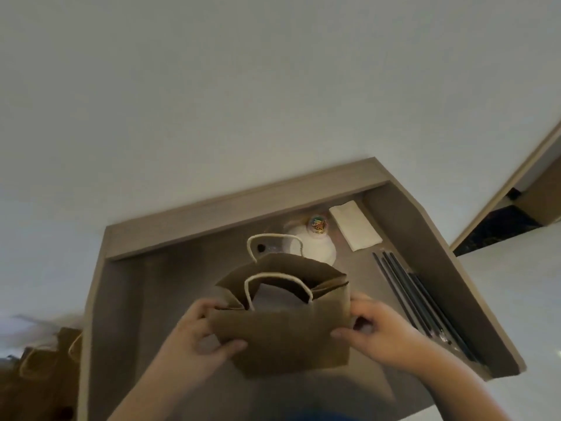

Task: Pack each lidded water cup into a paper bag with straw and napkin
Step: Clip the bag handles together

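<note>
A brown paper bag with white rope handles stands open-topped in the middle of the table, held from both sides. My left hand grips its left edge and my right hand grips its right edge. Something grey shows inside the bag's mouth; I cannot tell what it is. Behind the bag stands a white lidded cup, partly hidden by it. A folded white napkin lies at the back right. Several black straws lie along the table's right side.
The grey table has a raised back rim against a white wall. A small round container of coloured clips sits behind the cup. More brown paper bags stand on the floor at the lower left.
</note>
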